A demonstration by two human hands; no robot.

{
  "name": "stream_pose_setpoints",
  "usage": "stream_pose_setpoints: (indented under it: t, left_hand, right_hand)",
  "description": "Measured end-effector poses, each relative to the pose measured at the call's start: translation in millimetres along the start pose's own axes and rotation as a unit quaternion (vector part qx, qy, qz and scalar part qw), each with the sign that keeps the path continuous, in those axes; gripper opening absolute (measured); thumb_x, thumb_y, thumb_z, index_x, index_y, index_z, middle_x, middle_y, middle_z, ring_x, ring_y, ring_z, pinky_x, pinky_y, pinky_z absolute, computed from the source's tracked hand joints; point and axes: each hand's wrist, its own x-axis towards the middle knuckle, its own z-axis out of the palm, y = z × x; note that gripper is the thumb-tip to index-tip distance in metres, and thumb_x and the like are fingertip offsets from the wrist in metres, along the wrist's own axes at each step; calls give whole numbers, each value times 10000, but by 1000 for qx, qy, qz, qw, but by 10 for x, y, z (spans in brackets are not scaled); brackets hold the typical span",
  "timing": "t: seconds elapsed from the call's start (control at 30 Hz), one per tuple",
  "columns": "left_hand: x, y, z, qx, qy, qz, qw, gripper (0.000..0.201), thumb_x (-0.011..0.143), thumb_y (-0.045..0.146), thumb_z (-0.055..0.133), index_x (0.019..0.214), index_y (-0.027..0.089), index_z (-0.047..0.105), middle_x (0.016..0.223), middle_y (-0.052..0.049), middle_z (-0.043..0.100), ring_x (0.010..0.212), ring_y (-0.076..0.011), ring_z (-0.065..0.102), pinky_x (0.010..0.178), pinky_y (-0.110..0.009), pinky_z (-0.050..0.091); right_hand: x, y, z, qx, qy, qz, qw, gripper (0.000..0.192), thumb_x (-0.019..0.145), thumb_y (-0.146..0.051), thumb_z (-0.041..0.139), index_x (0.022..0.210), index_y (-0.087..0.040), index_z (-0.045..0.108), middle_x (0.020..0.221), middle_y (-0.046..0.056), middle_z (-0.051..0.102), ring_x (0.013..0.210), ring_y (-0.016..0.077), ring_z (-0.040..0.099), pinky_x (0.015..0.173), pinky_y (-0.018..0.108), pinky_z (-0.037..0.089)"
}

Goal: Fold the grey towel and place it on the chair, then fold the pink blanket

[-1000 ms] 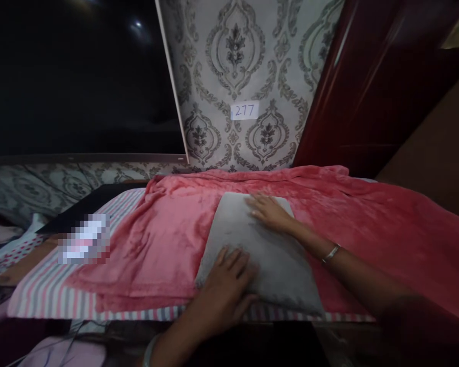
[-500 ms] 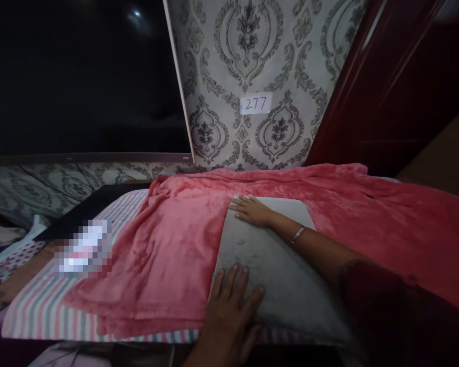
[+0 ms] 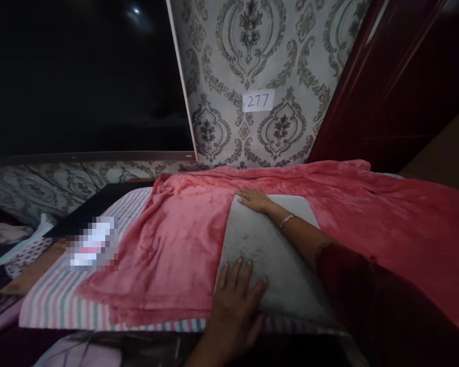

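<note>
- While the grey cloth [image 3: 268, 255] lies on the pink blanket [image 3: 176, 239], the left hand [image 3: 235, 300] presses its near edge, fingers spread flat;
- right hand [image 3: 254, 200] rests open-palmed on its far corner.

Both hands are lying flat on a grey cloth [image 3: 270, 260] — the left hand [image 3: 235, 306] pressing its near edge, the right hand [image 3: 255, 200] its far corner — spread over a pink blanket [image 3: 183, 239] covering a striped sheet [image 3: 57, 300].

A flat grey cloth [image 3: 268, 255], folded to a rough rectangle, lies smoothed on the pink blanket [image 3: 183, 239], its long side running toward twelve o'clock.
</note>
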Motion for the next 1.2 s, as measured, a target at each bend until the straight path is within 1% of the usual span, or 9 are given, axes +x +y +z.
stream_pose_setpoints:
  t: [0.13, 0.27, 0.37, 0.43, 0.5, 0.67, 0.9, 1.0, 1.2]
  left_hand:
    - [33, 17, -67, -14, -8, -2, 1000, 639, 844, 345, 628, 1457, 267, 466, 1560, -123, 416, 1458, -337, 329, 1151, -590, 278]
    - [5, 12, -127, -35, 50, 30, 998, 508, 850, 245, 599, 1355, 220, 549, 1445, -126, 553, 1408, -295, 413, 1165, -572, 268]
    - [-70, 34, -149, -50, 125, 47, 990, 411, 845, 170, 580, 1254, 202, 597, 1298, -107, 662, 1320, -254, 508, 1165, -535, 290]
    - [-123, 65, -135, -41, 143, 29, 988, 417, 843, 141, 568, 1256, 189, 592, 1281, -106, 673, 1304, -245, 521, 1155, -510, 312]
    - [-163, 100, -101, -22, 138, 4, 990, 438, 848, 127, 546, 1281, 182, 583, 1317, -106, 655, 1322, -245, 507, 1155, -491, 311]
    - [-216, 124, -9, -9, 119, -20, 993, 456, 832, 124, 542, 1279, 194, 598, 1350, -87, 640, 1328, -230, 495, 1171, -451, 267]
    - [-252, 59, 55, 1, 140, -10, 990, 422, 815, 165, 567, 1226, 223, 641, 1283, -70, 685, 1296, -239, 531, 1150, -445, 294]
    - [-253, 52, 121, -1, 151, -5, 989, 420, 797, 158, 588, 1208, 218, 651, 1253, -77, 700, 1295, -239, 531, 1148, -439, 293]
    - [-226, 69, 303, -40, 255, -33, 966, 369, 804, 126, 552, 1140, 207, 680, 1188, -89, 728, 1226, -240, 585, 1113, -462, 350]
  right_hand:
    - [-160, -177, -134, 1, 17, 0, 1000, 588, 1023, -484, 315, 1570, -270, 311, 1650, 69, 166, 1513, 344, 133, 1174, 621, 163]
    - [-672, -539, -145, 14, 29, -141, 989, 518, 1028, -418, 329, 1529, -307, 395, 1640, 47, 220, 1516, 313, 139, 1176, 609, 143]
    - [-1190, -805, -29, 34, -9, -265, 964, 495, 1027, -414, 352, 1515, -347, 408, 1603, 33, 326, 1512, 269, 178, 1184, 582, 136]
    - [-1424, -894, 60, 46, -38, -311, 948, 495, 1032, -438, 346, 1516, -352, 403, 1596, 25, 342, 1504, 240, 209, 1196, 545, 130]
    - [-1474, -887, 121, 50, -56, -322, 944, 504, 1037, -468, 326, 1522, -348, 391, 1605, 19, 321, 1503, 225, 213, 1204, 522, 122]
    - [-900, -576, 117, 11, -44, -261, 964, 540, 1023, -519, 344, 1531, -336, 377, 1620, 32, 280, 1512, 274, 178, 1193, 569, 89]
    - [-44, -103, 108, 2, -15, -129, 992, 589, 1018, -556, 300, 1539, -292, 379, 1629, 53, 253, 1503, 298, 204, 1190, 535, 173]
    - [123, 29, 147, 18, -2, -104, 994, 607, 1024, -556, 272, 1549, -266, 362, 1622, 73, 274, 1484, 276, 268, 1188, 497, 219]
    - [193, 110, 187, 45, 18, -104, 993, 622, 1019, -570, 273, 1525, -238, 416, 1607, 80, 307, 1484, 250, 275, 1207, 455, 209]
